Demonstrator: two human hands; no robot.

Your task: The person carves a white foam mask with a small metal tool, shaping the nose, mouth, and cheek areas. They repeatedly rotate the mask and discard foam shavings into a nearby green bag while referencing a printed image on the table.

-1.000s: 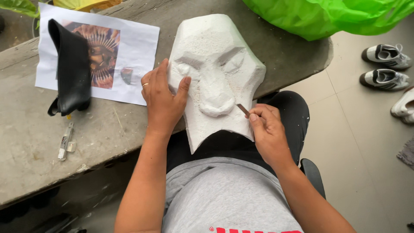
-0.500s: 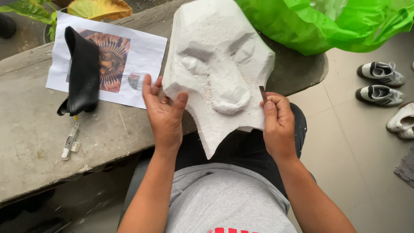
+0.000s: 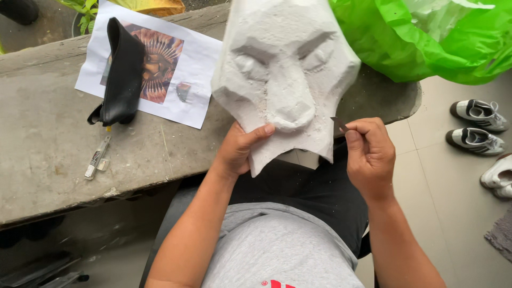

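At nine o'clock on my view lies the concrete bench (image 3: 48, 160), and on it I see a small metal tool (image 3: 97, 158) flat near the front edge. Just above that, at about ten o'clock, a black pouch (image 3: 123, 79) rests partly on a printed sheet (image 3: 197, 80) showing a reddish picture. Toward eleven o'clock, past the sheet, some leaves (image 3: 88, 13) poke in at the frame's top.

Moving to centre, my left hand (image 3: 237, 149) is closed on the lower left edge of the mask (image 3: 290, 69), thumb on the front below the nose, fingers hidden behind. This white carved face is tilted up off the bench, chin pointing at six o'clock, above my lap; its top runs out of frame at twelve.

Just right of the chin, at about three o'clock from it, my right hand (image 3: 370, 154) pinches a thin dark blade (image 3: 339, 124) between thumb and fingers, the tip close beside the mask's lower right edge; I cannot tell whether it touches.

At one to two o'clock a green bag (image 3: 426, 42) sits on the bench end. At three o'clock, shoes (image 3: 477, 128) stand on the tiled floor (image 3: 442, 213).
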